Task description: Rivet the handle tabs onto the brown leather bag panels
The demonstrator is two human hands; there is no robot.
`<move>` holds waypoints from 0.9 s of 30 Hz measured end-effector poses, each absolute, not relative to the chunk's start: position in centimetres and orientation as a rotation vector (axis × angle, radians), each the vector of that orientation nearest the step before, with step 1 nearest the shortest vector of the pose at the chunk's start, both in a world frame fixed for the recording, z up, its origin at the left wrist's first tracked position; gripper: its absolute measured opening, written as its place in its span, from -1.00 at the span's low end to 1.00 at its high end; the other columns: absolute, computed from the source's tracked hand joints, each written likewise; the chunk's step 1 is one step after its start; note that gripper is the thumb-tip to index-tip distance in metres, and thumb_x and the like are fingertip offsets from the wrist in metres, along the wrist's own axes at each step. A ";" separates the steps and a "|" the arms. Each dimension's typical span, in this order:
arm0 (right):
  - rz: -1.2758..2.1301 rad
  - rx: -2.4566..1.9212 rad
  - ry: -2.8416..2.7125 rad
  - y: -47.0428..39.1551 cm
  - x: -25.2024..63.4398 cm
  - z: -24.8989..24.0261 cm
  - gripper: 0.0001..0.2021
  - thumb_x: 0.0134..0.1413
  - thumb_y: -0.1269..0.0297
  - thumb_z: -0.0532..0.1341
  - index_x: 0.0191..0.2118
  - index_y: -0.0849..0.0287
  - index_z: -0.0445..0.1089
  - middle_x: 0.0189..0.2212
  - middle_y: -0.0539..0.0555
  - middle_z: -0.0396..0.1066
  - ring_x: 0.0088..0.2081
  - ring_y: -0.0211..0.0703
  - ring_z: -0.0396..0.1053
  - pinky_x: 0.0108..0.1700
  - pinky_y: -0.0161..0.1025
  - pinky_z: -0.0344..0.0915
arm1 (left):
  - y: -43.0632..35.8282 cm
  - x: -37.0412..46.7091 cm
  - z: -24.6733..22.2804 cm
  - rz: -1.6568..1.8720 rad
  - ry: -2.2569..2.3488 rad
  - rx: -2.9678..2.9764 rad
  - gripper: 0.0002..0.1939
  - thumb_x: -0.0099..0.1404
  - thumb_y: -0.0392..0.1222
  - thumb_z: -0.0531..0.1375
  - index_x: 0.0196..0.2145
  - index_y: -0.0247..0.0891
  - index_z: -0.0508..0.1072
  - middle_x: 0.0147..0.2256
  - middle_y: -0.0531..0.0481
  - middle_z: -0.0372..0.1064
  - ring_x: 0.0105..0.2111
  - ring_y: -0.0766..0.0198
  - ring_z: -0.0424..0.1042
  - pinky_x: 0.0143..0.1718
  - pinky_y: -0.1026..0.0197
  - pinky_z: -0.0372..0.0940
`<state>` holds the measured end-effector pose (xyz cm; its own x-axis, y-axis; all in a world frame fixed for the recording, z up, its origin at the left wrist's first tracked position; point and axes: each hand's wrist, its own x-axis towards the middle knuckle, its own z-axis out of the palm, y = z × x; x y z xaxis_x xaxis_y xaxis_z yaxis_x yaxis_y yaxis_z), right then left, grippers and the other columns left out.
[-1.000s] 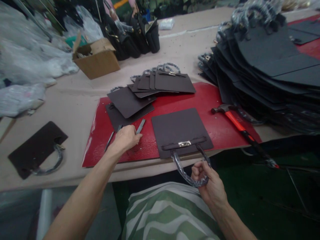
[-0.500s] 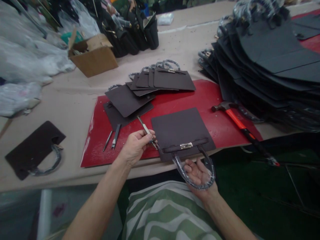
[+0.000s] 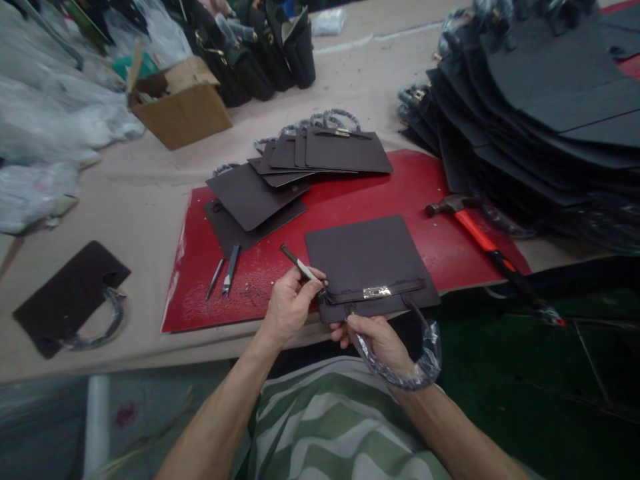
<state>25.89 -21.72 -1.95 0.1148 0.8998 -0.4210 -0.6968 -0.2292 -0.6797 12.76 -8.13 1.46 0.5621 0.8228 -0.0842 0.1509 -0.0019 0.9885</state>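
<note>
A dark brown bag panel [image 3: 360,250] lies at the front edge of the red mat [image 3: 195,307]. Along its near side runs a strap with a shiny metal clasp [image 3: 377,292]. My left hand [image 3: 293,300] pinches a slim metal hand tool [image 3: 299,260], its lower end at the strap's left end. A handle [image 3: 423,373] wrapped in clear plastic hangs from the panel over the table edge. My right hand [image 3: 377,340] reaches through that handle, thumb on top and fingers below, closed on the panel's near edge by the handle's left base.
A hammer [image 3: 473,233] with an orange and black handle overhangs the mat's right side. Two small metal tools, including a punch [image 3: 231,270], lie at left. Behind are fanned handled panels [image 3: 345,150], a cardboard box [image 3: 185,117] and a tall panel stack [image 3: 545,107]. Another panel [image 3: 70,293] lies far left.
My left hand has brought the tool right, onto the strap's end. My right hand, palm up and loose within the handle before, has moved left and closed on the panel's edge.
</note>
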 end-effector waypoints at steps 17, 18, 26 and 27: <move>1.467 -1.153 -0.380 -22.1 25.7 -0.8 -0.68 -0.11 0.04 0.38 -0.61 0.21 0.52 -0.56 0.12 0.43 -0.42 -0.09 0.34 -0.23 -0.16 0.25 | -9.4 13.1 2.4 0.701 0.851 1.386 -0.77 0.34 -0.07 0.23 -0.19 -0.29 0.48 -0.24 -0.08 0.52 -0.23 0.21 0.56 -0.18 0.26 0.42; 1.478 -1.123 -0.385 -22.1 25.8 -0.7 -0.69 -0.11 0.05 0.38 -0.61 0.20 0.52 -0.57 0.11 0.42 -0.42 -0.09 0.33 -0.22 -0.15 0.26 | -9.5 13.0 2.4 0.706 0.844 1.366 -0.77 0.34 -0.06 0.23 -0.18 -0.30 0.49 -0.24 -0.08 0.52 -0.24 0.21 0.56 -0.18 0.25 0.43; 1.550 -1.014 -0.369 -22.1 26.0 -0.3 -0.67 -0.08 0.02 0.37 -0.56 0.23 0.54 -0.58 0.10 0.41 -0.45 -0.13 0.33 -0.22 -0.18 0.27 | -11.0 12.6 2.3 0.823 0.837 1.341 -0.73 0.33 -0.03 0.25 -0.14 -0.29 0.48 -0.15 -0.13 0.49 -0.17 0.15 0.55 -0.14 0.21 0.45; 1.555 -1.012 -0.363 -22.1 26.0 -0.3 -0.66 -0.09 0.01 0.38 -0.55 0.23 0.54 -0.57 0.10 0.42 -0.46 -0.13 0.33 -0.23 -0.18 0.27 | -11.2 12.6 2.2 0.837 0.839 1.348 -0.73 0.33 -0.03 0.25 -0.15 -0.29 0.49 -0.15 -0.13 0.48 -0.17 0.15 0.55 -0.14 0.20 0.46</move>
